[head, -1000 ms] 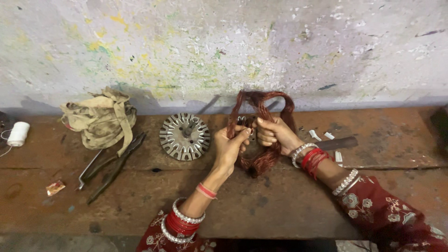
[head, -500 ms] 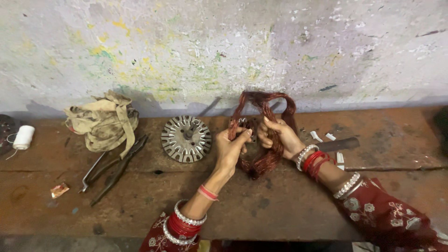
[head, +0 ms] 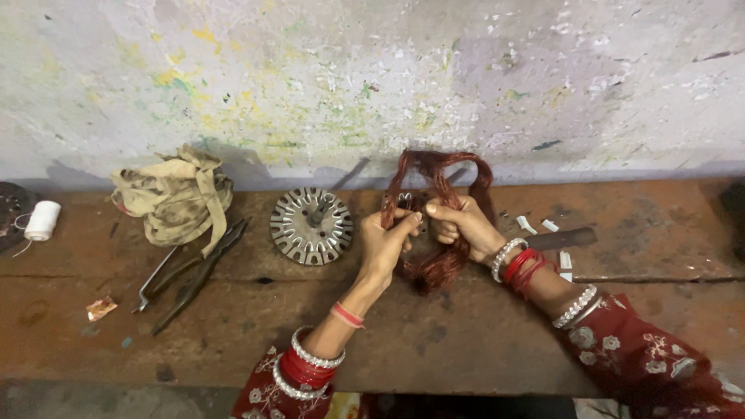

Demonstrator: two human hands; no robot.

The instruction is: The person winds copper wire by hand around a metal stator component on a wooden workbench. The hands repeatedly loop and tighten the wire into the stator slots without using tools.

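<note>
One bundle of copper winding wire (head: 434,233) is held just above the wooden bench (head: 466,341), right of centre, its looped ends rising toward the wall at 12 o'clock and its lower coils hanging toward 6 o'clock. The left hand (head: 388,244) is closed on the bundle from 9 o'clock, thumb and fingers pinching strands. The right hand (head: 458,225) is curled tight around the bundle from 3 o'clock. Both hands meet at the middle of the coil.

In my judgement, sorting the strands goes best with one hand holding the mass firm while the other draws loops apart gently, without kinking the wire.

Count on the bench: one slotted round metal stator core (head: 310,225) at 9 o'clock of the bundle, just beside it; one heap of cloth tape (head: 174,194) farther at 9 o'clock; two pliers-like tools (head: 194,271), though the exact count is hard to confirm; one white spool (head: 41,221) at far left; several small white slips (head: 547,226) at 3 o'clock.
</note>
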